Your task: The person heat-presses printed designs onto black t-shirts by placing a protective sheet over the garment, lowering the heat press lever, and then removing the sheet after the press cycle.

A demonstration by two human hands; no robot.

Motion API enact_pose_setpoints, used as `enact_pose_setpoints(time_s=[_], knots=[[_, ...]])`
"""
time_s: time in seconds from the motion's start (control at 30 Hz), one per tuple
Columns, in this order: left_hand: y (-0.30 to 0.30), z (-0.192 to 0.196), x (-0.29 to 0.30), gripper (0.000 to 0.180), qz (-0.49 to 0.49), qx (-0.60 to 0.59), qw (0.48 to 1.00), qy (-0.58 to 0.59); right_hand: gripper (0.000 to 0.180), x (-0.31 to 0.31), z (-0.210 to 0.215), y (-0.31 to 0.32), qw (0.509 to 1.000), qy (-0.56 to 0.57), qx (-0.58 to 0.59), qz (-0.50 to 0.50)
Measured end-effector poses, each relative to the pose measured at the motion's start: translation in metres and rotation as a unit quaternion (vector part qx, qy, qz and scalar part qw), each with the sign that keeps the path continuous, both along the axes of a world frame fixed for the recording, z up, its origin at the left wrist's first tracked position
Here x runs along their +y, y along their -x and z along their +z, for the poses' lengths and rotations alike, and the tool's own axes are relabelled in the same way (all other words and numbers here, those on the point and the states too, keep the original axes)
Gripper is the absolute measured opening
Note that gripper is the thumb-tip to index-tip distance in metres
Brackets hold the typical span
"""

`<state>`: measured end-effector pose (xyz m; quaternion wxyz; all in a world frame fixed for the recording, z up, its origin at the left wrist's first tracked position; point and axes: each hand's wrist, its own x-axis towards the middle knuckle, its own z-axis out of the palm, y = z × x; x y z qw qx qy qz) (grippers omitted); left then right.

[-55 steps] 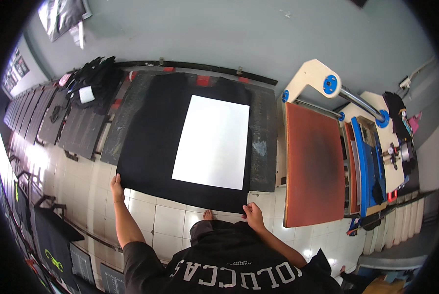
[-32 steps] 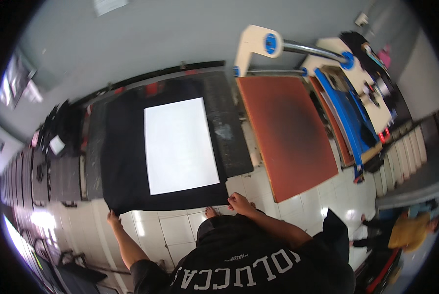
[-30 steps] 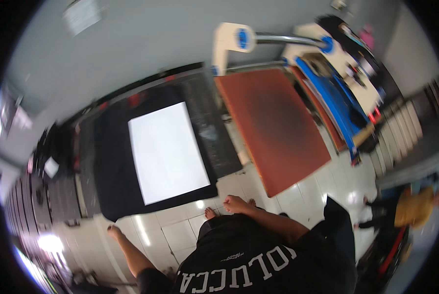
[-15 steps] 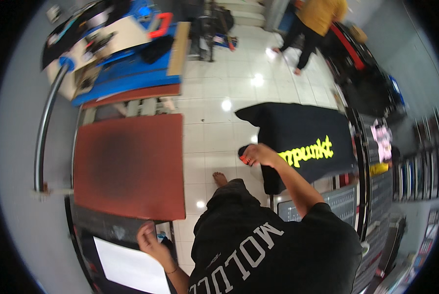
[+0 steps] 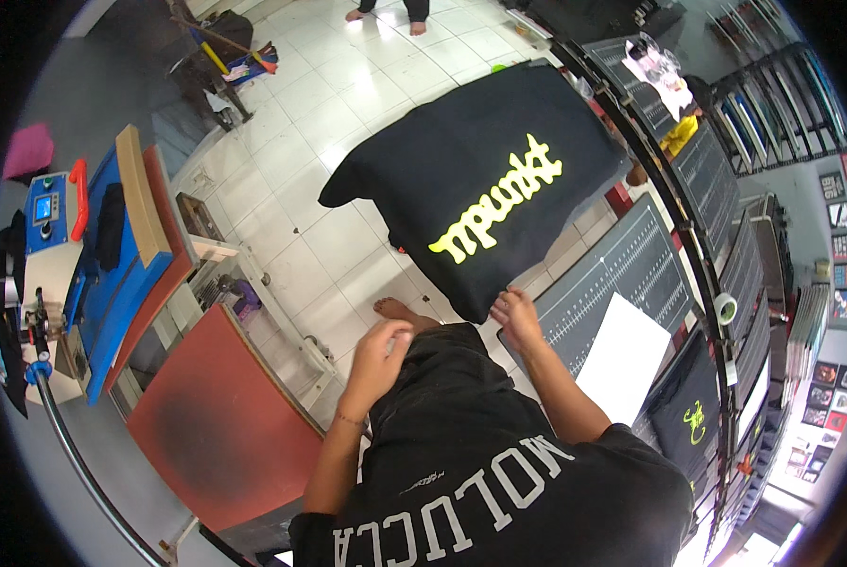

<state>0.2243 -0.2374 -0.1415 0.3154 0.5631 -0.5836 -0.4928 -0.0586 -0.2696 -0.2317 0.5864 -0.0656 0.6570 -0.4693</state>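
A black t-shirt (image 5: 480, 180) with a yellow-green print lies spread on a surface to my right. My right hand (image 5: 516, 312) grips its near hem, fingers pinched on the cloth. My left hand (image 5: 378, 354) hangs in front of my body with fingers loosely curled and nothing in it, just above the edge of the red heat-press platen (image 5: 211, 416). My bare foot (image 5: 395, 307) shows on the white tiled floor between the two hands.
A white sheet (image 5: 622, 354) lies on a dark gridded mat (image 5: 622, 265) at right, beside a tape roll (image 5: 724, 307). The blue press body (image 5: 112, 255) stands at left. Another person's feet (image 5: 386, 9) are at the top. More printed garments line the right edge.
I have turned away from the table with the white sheet on black cloth, past the red platen. My right hand reached out and took the printed shirt's hem; my left hand came off the table.
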Motion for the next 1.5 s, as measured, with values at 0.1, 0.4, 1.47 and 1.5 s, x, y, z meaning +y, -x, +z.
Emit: enact_pose_setpoints(time_s=[0.1, 0.4, 1.47, 1.5], knots=[[0.037, -0.019, -0.003, 0.018, -0.07, 0.003, 0.997, 0.017, 0.005, 0.026, -0.006, -0.003, 0.994, 0.003, -0.096, 0.057], [0.113, -0.041, -0.006, 0.031, -0.088, -0.098, 0.978, 0.164, 0.023, 0.039, 0.04, -0.012, 0.99, 0.069, -0.093, 0.077], [-0.081, 0.003, 0.024, 0.031, 0.504, -0.111, 0.814, 0.266, 0.041, -0.064, 0.394, -0.123, 0.665, 0.615, -0.225, 0.359], [-0.087, 0.027, 0.058, 0.03, 0.526, -0.104, 0.803, 0.26, 0.039, -0.08, 0.409, -0.139, 0.641, 0.628, -0.245, 0.367]])
